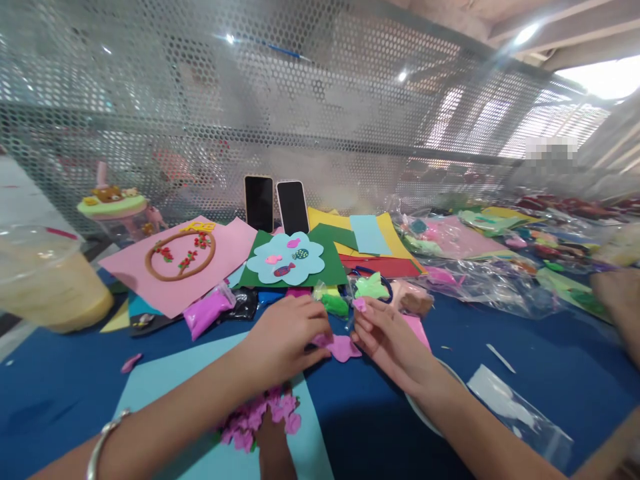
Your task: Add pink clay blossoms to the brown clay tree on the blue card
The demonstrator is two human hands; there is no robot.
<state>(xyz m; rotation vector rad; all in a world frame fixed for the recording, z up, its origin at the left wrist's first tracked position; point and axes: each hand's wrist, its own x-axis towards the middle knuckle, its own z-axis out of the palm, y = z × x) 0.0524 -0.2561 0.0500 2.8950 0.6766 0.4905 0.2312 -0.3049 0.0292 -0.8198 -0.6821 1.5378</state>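
While L hand (pixel 290 333) pinches flat pink clay (pixel 344 349) betw. hands, R hand (pixel 387 337) grips small pink bit (pixel 359 305) w/ fingertips: keep pressure light, avoid dents. Keep L forearm (pixel 190 407) off pink blossoms (pixel 245 427) on lt-blue sheet (pixel 195 455). Beyond: bagged purple clay (pixel 206 311) on surface (pixel 370 433).

Blue tabletop (pixel 370 427) bears pale sheet (pixel 200 455), pink scrap (pixel 131 363), clear bag (pixel 530 420).

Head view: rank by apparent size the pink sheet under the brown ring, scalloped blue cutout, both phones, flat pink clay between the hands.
Largest: pink sheet
Blue cutout
Left phone, right phone: too alike to rank
Smallest: pink clay
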